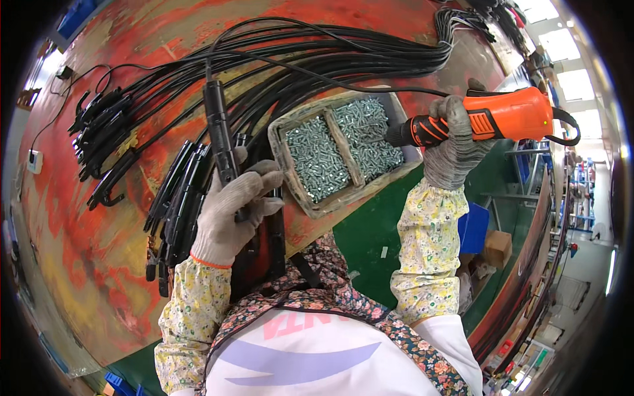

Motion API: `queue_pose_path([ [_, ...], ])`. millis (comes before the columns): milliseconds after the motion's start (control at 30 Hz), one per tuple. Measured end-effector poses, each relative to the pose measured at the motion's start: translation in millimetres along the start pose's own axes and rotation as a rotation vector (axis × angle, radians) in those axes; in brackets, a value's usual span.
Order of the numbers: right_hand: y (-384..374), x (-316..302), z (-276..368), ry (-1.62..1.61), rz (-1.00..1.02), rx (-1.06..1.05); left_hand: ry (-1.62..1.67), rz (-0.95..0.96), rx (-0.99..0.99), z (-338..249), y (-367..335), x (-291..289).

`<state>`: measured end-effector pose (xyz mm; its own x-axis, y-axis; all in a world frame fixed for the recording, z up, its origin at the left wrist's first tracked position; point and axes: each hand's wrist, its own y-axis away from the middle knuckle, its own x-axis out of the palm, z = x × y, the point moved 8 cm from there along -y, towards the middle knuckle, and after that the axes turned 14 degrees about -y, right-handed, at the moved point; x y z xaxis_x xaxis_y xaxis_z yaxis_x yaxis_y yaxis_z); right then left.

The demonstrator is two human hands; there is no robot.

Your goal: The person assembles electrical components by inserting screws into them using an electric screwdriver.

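Observation:
My gloved left hand [231, 211] is closed around a black electrode holder [218, 125], its handle tilted upward and a black cable leaving its top end. In my gloved right hand [452, 145] is an orange electric screwdriver [512, 113], lying almost level. Its black nose reaches over the right rim of a worn two-part box [276, 148]. Small silvery screws [317, 158] fill both compartments. Whether the screwdriver's tip touches any screw, I cannot tell. More black holders [185, 198] lie in a row beside my left hand.
Another pile of black holders [105, 125] lies at the far left of the red, paint-worn table [72, 244]. Their cables [370, 49] sweep across the back to the right. Beyond the table's right side are a blue bin [473, 228] and a cardboard box [497, 248].

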<state>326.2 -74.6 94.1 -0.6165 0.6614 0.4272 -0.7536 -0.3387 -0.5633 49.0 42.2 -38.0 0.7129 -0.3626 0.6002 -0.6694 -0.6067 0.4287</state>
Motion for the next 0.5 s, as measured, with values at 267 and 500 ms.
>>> queue_pose_path([
  [267, -2, -29, -11, 0.069, -0.035, 0.001, -0.040, -0.066, -0.086, 5, -1, -1],
  [500, -4, -31, -18, 0.130, -0.045, 0.001, -0.061, -0.037, -0.067, 4, -2, 1],
])
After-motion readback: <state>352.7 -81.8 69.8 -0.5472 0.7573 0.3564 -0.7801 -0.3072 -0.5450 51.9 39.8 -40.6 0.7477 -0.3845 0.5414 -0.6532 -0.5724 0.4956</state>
